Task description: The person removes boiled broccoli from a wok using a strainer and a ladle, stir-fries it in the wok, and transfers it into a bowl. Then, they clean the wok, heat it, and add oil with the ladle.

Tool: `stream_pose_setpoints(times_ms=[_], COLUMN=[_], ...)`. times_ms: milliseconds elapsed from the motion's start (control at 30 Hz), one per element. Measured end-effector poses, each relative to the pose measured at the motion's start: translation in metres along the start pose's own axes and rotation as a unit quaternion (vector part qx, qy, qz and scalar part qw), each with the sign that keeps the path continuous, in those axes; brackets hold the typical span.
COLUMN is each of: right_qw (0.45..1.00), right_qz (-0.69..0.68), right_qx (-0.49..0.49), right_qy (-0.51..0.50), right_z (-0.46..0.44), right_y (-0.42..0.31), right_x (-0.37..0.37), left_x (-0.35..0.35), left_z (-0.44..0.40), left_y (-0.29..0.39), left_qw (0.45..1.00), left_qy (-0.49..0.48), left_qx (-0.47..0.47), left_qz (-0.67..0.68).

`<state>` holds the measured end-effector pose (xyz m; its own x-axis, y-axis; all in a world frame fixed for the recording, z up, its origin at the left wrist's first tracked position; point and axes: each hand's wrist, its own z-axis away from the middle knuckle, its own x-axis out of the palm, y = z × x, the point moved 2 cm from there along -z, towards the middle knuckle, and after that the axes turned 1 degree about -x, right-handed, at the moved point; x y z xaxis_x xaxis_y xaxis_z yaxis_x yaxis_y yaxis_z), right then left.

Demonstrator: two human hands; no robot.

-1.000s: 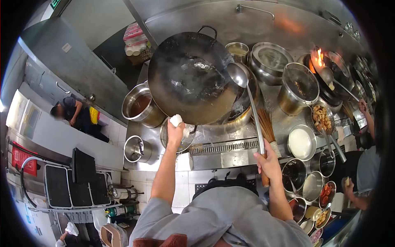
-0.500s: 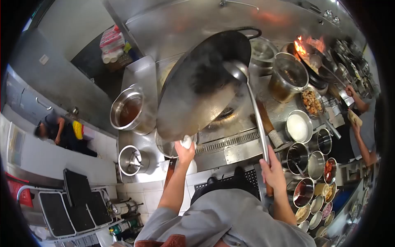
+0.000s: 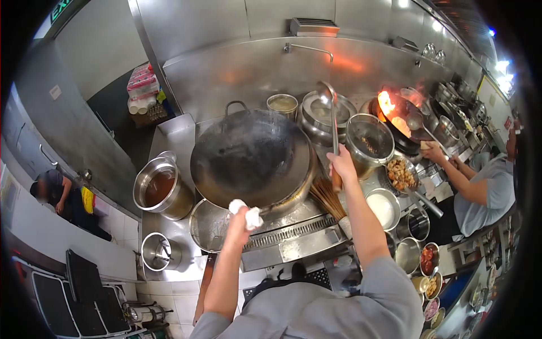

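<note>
My left hand point(image 3: 239, 224) is closed around a white cloth point(image 3: 248, 213) at the near edge of a large dark wok point(image 3: 251, 155). The wok sits over the burner, blackened and bare inside, with a loop handle on its far side. In my right hand point(image 3: 341, 163) is a long ladle point(image 3: 327, 93), gripped by its wooden handle and held upright, bowl up, right of the wok. Just below that hand, a bamboo brush point(image 3: 328, 199) leans by the wok. A round strainer point(image 3: 206, 227) lies beside the wok at the near left.
On the left stand a pot of brown liquid point(image 3: 164, 189) and a smaller steel pot point(image 3: 160, 252). At right are a deep pot point(image 3: 370, 138), a colander of browned pieces point(image 3: 401, 174) and a white-filled bowl point(image 3: 384, 209). A co-worker point(image 3: 480, 195) tends a flaming wok point(image 3: 398, 113).
The wok has come down from its steep tilt onto the burner. The ladle has left the wok and swung upright to the right. My view has tipped up.
</note>
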<state>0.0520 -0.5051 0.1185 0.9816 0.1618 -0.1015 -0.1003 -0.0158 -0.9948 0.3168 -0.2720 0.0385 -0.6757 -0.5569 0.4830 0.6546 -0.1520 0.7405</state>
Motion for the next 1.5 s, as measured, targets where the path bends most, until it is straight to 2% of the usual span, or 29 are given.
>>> stream_pose_setpoints(times_ms=[33,67,133,167,200,233,267,333,467,533,600,667,733,800,867,900,933,1000,1067,1133,1167,1300,1367,1500], right_qw=[0.993,0.993,0.993,0.985,0.934,0.892,0.827,0.759,0.618,0.59,0.595,0.662,0.778,0.894,0.96,0.973,0.973,0.979,0.977,0.981,0.983,0.983,0.983,0.983], right_qz=[0.106,0.105,0.069,-0.132,-0.326,-0.421,-0.537,-0.614,-0.712,-0.73,-0.716,-0.652,-0.539,-0.353,-0.192,-0.106,-0.103,-0.063,-0.088,-0.053,-0.047,-0.009,-0.003,-0.013], right_qx=[0.005,0.0,0.09,0.11,0.129,0.111,0.133,0.156,0.243,0.257,0.278,0.271,0.269,0.203,0.141,0.125,0.126,0.072,0.08,0.07,0.086,0.082,0.088,0.102], right_qy=[0.056,0.052,0.017,-0.026,-0.069,-0.12,-0.097,-0.149,-0.229,-0.227,-0.236,-0.251,-0.177,-0.186,-0.144,-0.163,-0.163,-0.181,-0.178,-0.174,-0.153,-0.166,-0.16,-0.153], right_z=[-0.019,-0.042,-0.088,-0.114,-0.131,-0.123,-0.121,-0.099,-0.034,0.014,0.05,0.079,0.108,0.127,0.143,0.145,0.147,0.151,0.154,0.162,0.17,0.191,0.203,0.225], right_y=[-0.005,-0.002,0.017,0.033,0.043,0.031,0.024,0.008,-0.031,-0.058,-0.069,-0.069,-0.069,-0.061,-0.055,-0.045,-0.04,-0.033,-0.028,-0.028,-0.032,-0.022,-0.02,-0.011], right_x=[0.001,0.0,-0.01,-0.019,-0.022,-0.024,-0.024,-0.029,-0.047,-0.05,-0.055,-0.059,-0.056,-0.058,-0.048,-0.047,-0.045,-0.041,-0.042,-0.038,-0.036,-0.042,-0.042,-0.04], left_x=[0.002,0.007,0.016,0.02,0.021,0.022,0.022,0.027,0.043,0.051,0.05,0.051,0.05,0.051,0.05,0.048,0.046,0.04,0.028,0.003,0.0,-0.015,-0.021,-0.024], left_z=[-0.007,-0.01,-0.004,-0.002,0.0,0.0,0.0,-0.003,-0.009,-0.012,-0.025,-0.025,-0.025,-0.027,-0.038,-0.048,-0.053,-0.063,-0.068,-0.087,-0.075,-0.052,-0.052,-0.047], left_y=[-0.017,-0.027,-0.029,-0.026,-0.025,-0.022,-0.018,-0.017,-0.009,-0.006,-0.007,-0.006,-0.007,-0.006,-0.007,-0.009,-0.009,-0.01,-0.006,-0.007,0.005,0.031,0.04,0.052], left_qw=[1.0,0.999,0.998,0.999,0.999,1.0,1.0,1.0,0.997,0.996,0.994,0.994,0.992,0.989,0.978,0.976,0.975,0.989,0.994,0.993,0.997,1.0,0.998,0.998], left_qy=[0.001,0.004,0.02,0.018,0.017,0.006,-0.004,-0.019,-0.045,-0.037,-0.059,-0.06,-0.053,-0.059,-0.071,-0.088,-0.088,-0.019,0.032,-0.015,-0.022,0.0,0.002,0.006], left_qx=[0.021,0.042,0.061,0.043,0.023,0.02,0.014,0.021,0.006,-0.01,-0.038,-0.038,-0.065,-0.075,-0.096,-0.091,-0.092,-0.08,-0.032,0.006,0.006,0.002,0.032,0.041], left_qz=[-0.004,-0.01,-0.021,-0.003,0.017,0.022,0.025,0.006,0.065,0.075,0.08,0.087,0.095,0.112,0.17,0.178,0.18,0.12,0.095,0.117,0.069,-0.005,-0.047,-0.056])
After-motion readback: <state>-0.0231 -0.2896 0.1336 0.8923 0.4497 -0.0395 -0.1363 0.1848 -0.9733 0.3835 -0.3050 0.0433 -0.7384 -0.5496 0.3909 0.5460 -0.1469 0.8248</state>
